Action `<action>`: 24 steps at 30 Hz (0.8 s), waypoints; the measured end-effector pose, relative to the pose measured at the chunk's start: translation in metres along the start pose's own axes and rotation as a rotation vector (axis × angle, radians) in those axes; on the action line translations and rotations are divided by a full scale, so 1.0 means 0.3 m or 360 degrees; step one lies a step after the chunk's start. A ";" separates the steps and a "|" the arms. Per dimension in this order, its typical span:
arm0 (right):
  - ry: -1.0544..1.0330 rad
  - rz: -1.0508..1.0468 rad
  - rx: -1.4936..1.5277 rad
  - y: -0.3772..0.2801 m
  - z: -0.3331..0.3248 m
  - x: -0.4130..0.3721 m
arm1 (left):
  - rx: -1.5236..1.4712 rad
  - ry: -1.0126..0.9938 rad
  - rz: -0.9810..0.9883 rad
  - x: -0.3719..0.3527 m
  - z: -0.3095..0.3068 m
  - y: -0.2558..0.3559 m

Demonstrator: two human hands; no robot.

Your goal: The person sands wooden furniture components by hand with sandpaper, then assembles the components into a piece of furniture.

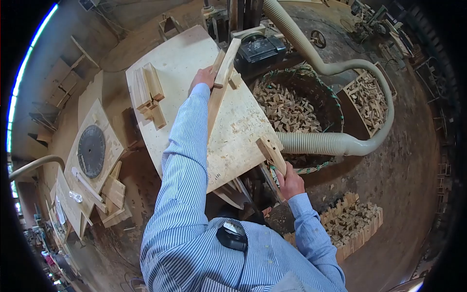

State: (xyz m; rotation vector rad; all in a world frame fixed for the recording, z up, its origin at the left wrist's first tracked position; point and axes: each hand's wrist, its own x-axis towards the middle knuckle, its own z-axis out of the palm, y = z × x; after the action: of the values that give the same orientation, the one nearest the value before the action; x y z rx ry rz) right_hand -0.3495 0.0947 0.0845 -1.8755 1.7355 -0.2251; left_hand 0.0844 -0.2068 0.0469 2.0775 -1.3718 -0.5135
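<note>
My left hand [203, 78] is at the far part of a pale worktable [182, 58], its fingers closed against a short wooden strip [219, 62]. A longer wooden bar [227, 63] lies right beside that strip, angled across the tabletop. My right hand [291, 182] is wrapped round the near end of a wooden piece [273, 154] at the table's right front corner. Dark holes or marks show at the far end of this piece. Left of my left arm, several wooden blocks [147, 87] lie stacked on the table.
A black motor [260, 51] stands behind the table. A ribbed hose [316, 144] curves round a large basket [335, 104] of wood offcuts. A crate [372, 104] holds more scraps. Stacked wood pieces [357, 224] lie on the floor at right; a round saw blade [91, 151] lies on a board at left.
</note>
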 end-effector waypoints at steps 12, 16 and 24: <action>0.0067 -0.0020 0.0077 0.060 -0.010 -0.106 | 0.0076 -0.0127 -0.0165 -0.112 0.028 0.013; 0.0050 0.0022 0.0059 0.109 -0.022 -0.185 | 0.0136 -0.0155 -0.0112 -0.195 0.052 0.027; 0.0033 0.0029 0.0050 0.217 -0.039 -0.321 | 0.0123 0.0366 0.0169 -0.450 0.035 0.130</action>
State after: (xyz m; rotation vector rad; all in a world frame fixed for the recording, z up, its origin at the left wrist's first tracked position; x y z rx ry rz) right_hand -0.4253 0.1837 0.0852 -1.8405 1.7518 -0.2641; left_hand -0.0022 -0.0970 0.0644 2.0384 -1.3745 -0.1727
